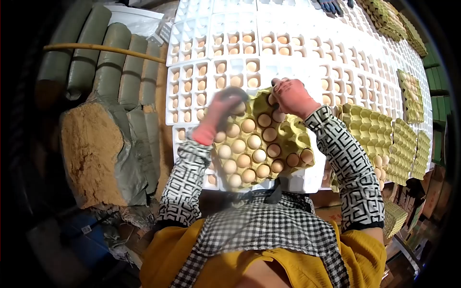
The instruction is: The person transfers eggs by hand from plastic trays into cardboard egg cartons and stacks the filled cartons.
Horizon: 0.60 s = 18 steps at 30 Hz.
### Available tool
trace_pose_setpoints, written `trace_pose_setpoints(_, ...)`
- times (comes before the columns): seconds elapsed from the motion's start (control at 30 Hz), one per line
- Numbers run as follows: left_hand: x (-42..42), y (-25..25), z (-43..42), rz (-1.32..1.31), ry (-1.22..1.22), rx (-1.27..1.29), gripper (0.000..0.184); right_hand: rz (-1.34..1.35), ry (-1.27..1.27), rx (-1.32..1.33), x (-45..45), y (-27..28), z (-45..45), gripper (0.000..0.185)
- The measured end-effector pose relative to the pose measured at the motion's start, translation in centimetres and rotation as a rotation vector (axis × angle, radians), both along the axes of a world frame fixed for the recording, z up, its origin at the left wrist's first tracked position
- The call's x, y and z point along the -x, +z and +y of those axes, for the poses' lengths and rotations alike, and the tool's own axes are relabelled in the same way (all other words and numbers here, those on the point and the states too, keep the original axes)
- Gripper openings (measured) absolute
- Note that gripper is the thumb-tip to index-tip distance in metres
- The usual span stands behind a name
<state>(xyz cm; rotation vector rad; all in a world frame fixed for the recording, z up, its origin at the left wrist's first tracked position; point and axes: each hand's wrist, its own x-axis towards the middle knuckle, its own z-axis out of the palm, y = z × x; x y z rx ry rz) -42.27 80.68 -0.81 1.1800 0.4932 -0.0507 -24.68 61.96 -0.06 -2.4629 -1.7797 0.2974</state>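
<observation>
A yellow-green pulp egg tray (300, 129) lies in front of me over the white trays, filled in part with brown and pale eggs (259, 155). My left hand (218, 113), in a red glove with dark fingers, is at the tray's upper left and smeared by motion. One egg (238, 108) shows right by its fingers; whether they grip it I cannot tell. My right hand (292, 97), gloved alike, is at the tray's top edge with its fingers curled round an egg (272, 99), mostly hidden. Several cups on the tray's right side hold no egg.
White foam trays (235, 62) with eggs in many cells cover the table. Green pulp trays (367, 127) lie to the right, with more stacked at the far right (384, 19). Another person's gloved hand (330, 6) shows at the top. Rolled grey-green bundles (113, 57) stand left.
</observation>
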Motion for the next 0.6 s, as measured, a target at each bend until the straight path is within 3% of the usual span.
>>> trace_pose_setpoints(0.03,-1.4,0.7,-1.7,-0.074,-0.298,-0.724,0.037,0.104,-0.03,-0.17,-0.5,0.5,-1.4,0.02)
trace_pose_setpoints(0.07,-2.3,1.9,-3.9,0.028,-0.484,-1.079,0.039,0.199,-0.058,-0.342,-1.2,0.9,-2.8,0.023)
trace_pose_setpoints(0.1,-2.8,2.9,-5.7,0.14,-0.655,-1.435,0.041,0.597,-0.398,-0.369,-1.6,1.0,-4.5,0.033)
trace_pose_setpoints(0.17,-3.4,0.8,-6.5,0.148,-0.886,-1.539,0.045,1.336,-0.806,-0.758,-2.2,1.8,-7.6,0.038)
trace_pose_setpoints(0.23,-3.4,-0.2,-6.1,0.023,-0.879,-1.543,0.048,1.236,-1.015,-0.854,-2.9,0.8,-9.1,0.037)
trace_pose_setpoints(0.3,-2.7,-1.0,-4.5,-0.065,-0.657,-1.425,0.053,1.231,-1.009,-0.843,-3.8,-0.8,-8.6,0.033)
trace_pose_setpoints(0.37,-3.9,1.6,-1.8,0.094,-0.4,-1.082,0.047,1.056,-0.951,-0.735,-4.5,-0.9,-6.2,0.033)
trace_pose_setpoints(0.4,-4.5,2.1,-0.6,0.08,-0.137,-1.062,0.039,0.883,-0.894,-0.716,-5.2,-1.7,-4.7,0.038)
trace_pose_setpoints(0.43,-5.4,-0.5,1.6,0.06,0.114,-1.105,0.038,0.655,-0.834,-0.523,-6.0,-1.8,-3.0,0.044)
trace_pose_setpoints(0.47,-6.9,-0.4,2.7,0.115,0.189,-1.176,0.041,0.467,-0.686,-0.552,-6.6,-4.4,-1.4,0.049)
trace_pose_setpoints(0.57,-11.5,-4.5,6.2,0.5,-0.178,-1.461,0.05,0.181,-0.367,-0.127,-7.7,-6.6,2.2,0.04)
trace_pose_setpoints(0.6,-12.0,-4.3,6.0,0.493,-0.155,-1.458,0.052,0.239,-0.396,-0.189,-8.0,-6.4,2.4,0.035)
